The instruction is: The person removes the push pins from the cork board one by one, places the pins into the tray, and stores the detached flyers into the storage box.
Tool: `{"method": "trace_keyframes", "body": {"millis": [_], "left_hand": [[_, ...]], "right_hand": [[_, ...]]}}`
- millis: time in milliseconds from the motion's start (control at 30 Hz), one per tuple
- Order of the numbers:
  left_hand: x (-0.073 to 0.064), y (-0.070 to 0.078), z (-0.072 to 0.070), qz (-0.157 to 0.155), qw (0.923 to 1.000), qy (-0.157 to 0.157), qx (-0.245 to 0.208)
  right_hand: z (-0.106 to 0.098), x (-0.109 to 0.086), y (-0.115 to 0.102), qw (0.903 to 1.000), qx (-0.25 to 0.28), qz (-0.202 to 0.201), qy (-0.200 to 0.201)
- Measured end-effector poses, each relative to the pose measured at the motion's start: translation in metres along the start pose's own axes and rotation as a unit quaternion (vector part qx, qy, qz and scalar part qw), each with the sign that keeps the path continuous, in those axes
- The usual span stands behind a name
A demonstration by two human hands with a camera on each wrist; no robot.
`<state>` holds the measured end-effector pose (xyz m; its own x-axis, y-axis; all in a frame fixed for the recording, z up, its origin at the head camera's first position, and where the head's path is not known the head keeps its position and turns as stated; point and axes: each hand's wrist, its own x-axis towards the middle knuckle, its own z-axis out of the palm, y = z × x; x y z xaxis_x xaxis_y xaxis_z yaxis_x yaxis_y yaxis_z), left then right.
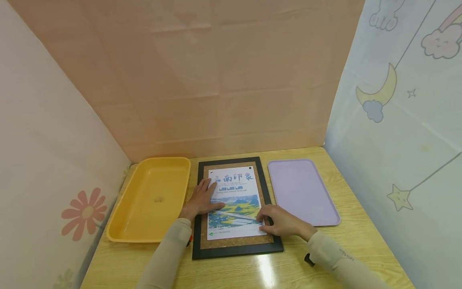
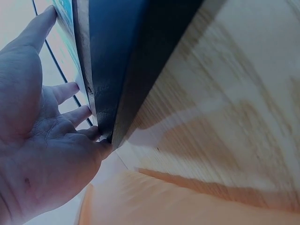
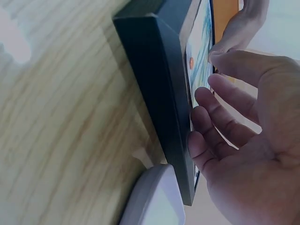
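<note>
- Table (image 1: 346, 249): light wood grain, walled in by a peach panel behind and patterned sheets to the left and right. It carries every item listed below.
- Yellow tray (image 1: 124, 224): deep, sits on the left part of the table, its right rim just beside the frame. A small speck lies on its floor; what it is cannot be made out.
- Frame (image 1: 236, 251): black, flat on the table between the two trays, with a brown cork-like board inside its border. The left wrist view shows its dark edge (image 2: 117, 70) against the table, and the right wrist view shows a corner of it (image 3: 154, 70).
- Purple tray (image 1: 306, 200): shallow, pale, lies on the right part of the table, just beside the frame's right edge.
- Poster (image 1: 236, 192): a white printed sheet with blue characters at the top and a yellow-and-blue landscape below. It lies flat on the board inside the frame.
- Left hand (image 1: 202, 200): laid on the poster's left side, fingers straight and spread, pressing the sheet flat and gripping nothing.
- Right hand (image 1: 283, 222): rests at the poster's lower right corner over the frame's right border. Its fingers are lightly bent, their tips touching the sheet, and they clasp nothing.
</note>
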<state>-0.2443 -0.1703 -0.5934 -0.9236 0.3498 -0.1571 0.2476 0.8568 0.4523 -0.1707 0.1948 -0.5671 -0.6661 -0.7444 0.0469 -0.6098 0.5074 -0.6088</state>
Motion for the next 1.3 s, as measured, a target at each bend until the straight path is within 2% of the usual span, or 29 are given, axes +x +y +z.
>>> {"method": "trace_keyframes", "body": {"millis": [200,567,767,1067,1300], "left_hand": [[0.002,-0.004,0.003,0.007,1.0,0.004,-0.002],[-0.006,0.01,-0.006,0.007,0.9999,0.006,0.012],[-0.008,0.015,-0.01,0.005,1.0,0.003,0.007],[-0.004,0.006,-0.004,0.002,1.0,0.006,-0.007],[-0.006,0.009,-0.007,-0.002,0.9999,0.005,-0.009]], "right_hand": [[0.004,0.0,0.001,0.9999,0.002,0.008,-0.007],[0.008,-0.003,0.003,0.9999,-0.006,0.015,-0.005],[0.011,-0.004,0.007,1.0,-0.001,0.0,0.003],[0.014,-0.002,0.012,0.9997,0.022,-0.007,0.001],[0.013,0.0,0.012,0.9998,0.016,-0.014,0.0]]}}
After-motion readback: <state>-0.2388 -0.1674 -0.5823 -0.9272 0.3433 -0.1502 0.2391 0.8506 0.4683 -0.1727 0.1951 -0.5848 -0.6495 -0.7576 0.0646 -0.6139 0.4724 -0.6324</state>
